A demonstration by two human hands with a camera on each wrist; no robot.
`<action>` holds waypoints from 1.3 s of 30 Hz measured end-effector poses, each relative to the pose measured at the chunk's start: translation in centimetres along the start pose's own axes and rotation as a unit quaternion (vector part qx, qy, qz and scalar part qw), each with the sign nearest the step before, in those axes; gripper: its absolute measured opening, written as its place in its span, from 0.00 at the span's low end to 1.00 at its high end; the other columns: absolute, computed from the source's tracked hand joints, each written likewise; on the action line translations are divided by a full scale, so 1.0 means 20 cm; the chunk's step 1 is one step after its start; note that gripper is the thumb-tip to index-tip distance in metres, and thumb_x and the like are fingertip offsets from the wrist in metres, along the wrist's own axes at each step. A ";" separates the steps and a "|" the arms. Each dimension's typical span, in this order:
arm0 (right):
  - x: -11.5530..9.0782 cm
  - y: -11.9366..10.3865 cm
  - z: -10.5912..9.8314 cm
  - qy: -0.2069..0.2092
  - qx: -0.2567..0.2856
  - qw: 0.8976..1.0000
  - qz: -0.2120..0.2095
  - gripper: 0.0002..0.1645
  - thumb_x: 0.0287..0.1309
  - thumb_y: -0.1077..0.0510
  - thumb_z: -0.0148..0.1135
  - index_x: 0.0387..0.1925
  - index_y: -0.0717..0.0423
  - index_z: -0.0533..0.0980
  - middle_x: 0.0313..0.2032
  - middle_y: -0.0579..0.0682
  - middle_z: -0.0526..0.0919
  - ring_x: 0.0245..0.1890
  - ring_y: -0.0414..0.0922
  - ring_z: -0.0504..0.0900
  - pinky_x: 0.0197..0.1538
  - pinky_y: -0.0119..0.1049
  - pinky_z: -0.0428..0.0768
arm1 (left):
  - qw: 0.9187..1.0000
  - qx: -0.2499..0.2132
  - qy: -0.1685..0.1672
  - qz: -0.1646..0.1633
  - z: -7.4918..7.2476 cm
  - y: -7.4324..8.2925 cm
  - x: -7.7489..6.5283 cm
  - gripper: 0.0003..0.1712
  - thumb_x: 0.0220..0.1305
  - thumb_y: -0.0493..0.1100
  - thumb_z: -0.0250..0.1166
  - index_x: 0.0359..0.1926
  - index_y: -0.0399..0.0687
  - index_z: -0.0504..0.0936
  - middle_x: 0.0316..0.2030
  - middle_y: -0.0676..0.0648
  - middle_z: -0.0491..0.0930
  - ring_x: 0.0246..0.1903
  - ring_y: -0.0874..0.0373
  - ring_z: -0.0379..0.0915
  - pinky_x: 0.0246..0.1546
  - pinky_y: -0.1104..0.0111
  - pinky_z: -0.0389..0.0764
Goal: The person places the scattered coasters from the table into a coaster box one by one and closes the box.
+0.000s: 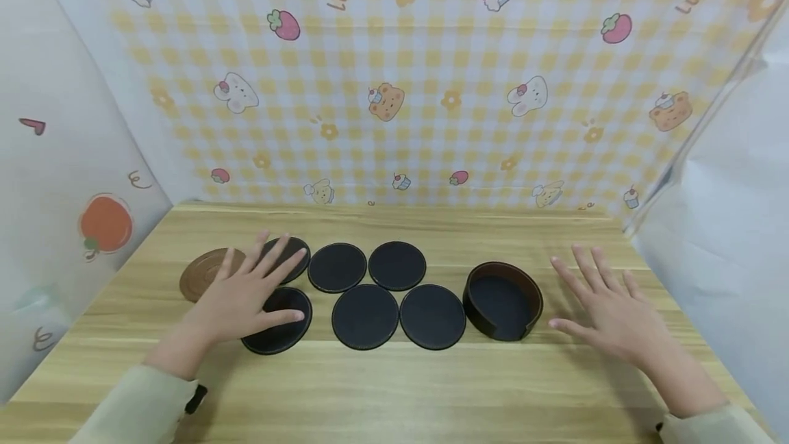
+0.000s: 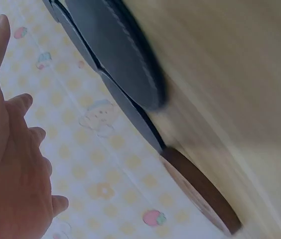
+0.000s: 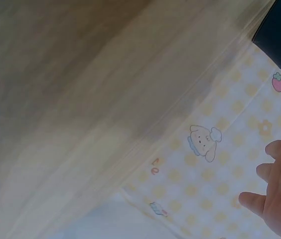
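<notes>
My left hand (image 1: 237, 300), fingers spread and straight, is held over the left end of a group of round black coasters (image 1: 366, 317) with stitched edges. It partly covers two of them and the edge of a brown disc (image 1: 200, 276) marked with rings. The left wrist view shows this hand apart from the coasters (image 2: 115, 45). To the right of the group stands a round coaster holder (image 1: 476, 314), black outside, brown inside, with a gap in its front wall. My right hand (image 1: 619, 321) is spread just right of the holder, holding nothing.
The coasters lie flat in two rows on a wood-grain table (image 1: 394, 389). A yellow checked cloth (image 1: 431, 142) with cartoon prints hangs behind the table's back edge. White sheets (image 1: 733, 204) stand along the left and right sides.
</notes>
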State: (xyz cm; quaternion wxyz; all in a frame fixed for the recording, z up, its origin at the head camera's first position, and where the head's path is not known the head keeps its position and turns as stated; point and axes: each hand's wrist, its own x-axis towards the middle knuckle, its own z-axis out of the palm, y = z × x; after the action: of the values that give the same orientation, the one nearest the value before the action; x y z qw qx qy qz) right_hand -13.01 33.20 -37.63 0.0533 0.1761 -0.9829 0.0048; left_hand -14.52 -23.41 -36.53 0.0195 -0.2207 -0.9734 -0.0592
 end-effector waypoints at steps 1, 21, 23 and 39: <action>0.01 -0.01 0.00 -0.005 0.000 1.000 -0.001 0.60 0.59 0.27 0.58 0.80 0.37 0.36 0.79 0.52 0.26 0.78 0.54 0.21 0.67 0.76 0.37 | 1.000 0.000 -0.002 0.005 0.00 0.01 0.02 0.55 0.59 0.74 0.60 0.80 0.65 0.46 0.80 0.46 0.37 0.79 0.43 0.22 0.66 0.27 0.36; 0.05 -0.09 0.01 -0.031 -0.003 0.999 -0.032 0.63 0.57 0.22 0.54 0.80 0.49 0.41 0.80 0.54 0.38 0.77 0.64 0.45 0.64 0.73 0.59 | 0.990 -0.044 -0.050 0.124 0.06 0.31 0.24 0.54 0.59 0.70 0.64 0.79 0.57 0.53 0.80 0.49 0.43 0.79 0.45 0.36 0.69 0.34 0.49; 0.05 -0.10 0.02 -0.030 0.006 0.999 -0.036 0.63 0.57 0.23 0.55 0.80 0.50 0.42 0.80 0.54 0.41 0.77 0.64 0.48 0.64 0.72 0.60 | 0.988 -0.041 -0.058 0.136 0.06 0.34 0.27 0.54 0.59 0.71 0.63 0.79 0.56 0.53 0.80 0.49 0.43 0.79 0.46 0.36 0.69 0.34 0.50; 0.09 -0.11 0.04 -0.040 0.170 0.982 -0.070 0.59 0.56 0.32 0.66 0.74 0.65 0.56 0.71 0.67 0.64 0.69 0.68 0.64 0.63 0.66 0.66 | 0.973 -0.085 -0.129 0.170 0.12 0.50 0.42 0.54 0.60 0.70 0.64 0.79 0.58 0.51 0.79 0.51 0.47 0.79 0.49 0.38 0.71 0.38 0.54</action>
State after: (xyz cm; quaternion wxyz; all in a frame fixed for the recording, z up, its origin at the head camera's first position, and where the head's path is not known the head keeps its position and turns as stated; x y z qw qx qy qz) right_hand -14.06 30.46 -38.25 -0.0169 0.2514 -0.9542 0.1612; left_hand -17.83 -10.47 -37.33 -0.1151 -0.3896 -0.9073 -0.1088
